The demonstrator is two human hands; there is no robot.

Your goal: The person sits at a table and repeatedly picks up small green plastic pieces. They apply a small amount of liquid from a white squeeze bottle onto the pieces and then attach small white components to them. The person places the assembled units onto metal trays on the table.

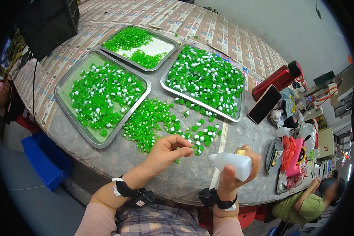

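My right hand [246, 165] is wrapped round a white plastic squeeze bottle [234, 164], tilted on its side with its narrow nozzle pointing left. Facing it, my left hand [171, 149] has thumb and forefinger pinched together; whatever they hold is too small to make out. The nozzle and the pinched fingertips are apart. Just beyond my hands lie loose green pieces with white eyeball-like beads [204, 135]. A heap of small green pieces with pale centres [145, 122] spreads to the left of them.
Three metal trays of green pieces stand beyond: left [102, 144], far middle [167, 59] and right [236, 117]. A propped phone [265, 104] and red flask [277, 80] stand right. Farther right are a pink container [295, 161] and a seated person [306, 204]. A blue bin [47, 161] sits lower left.
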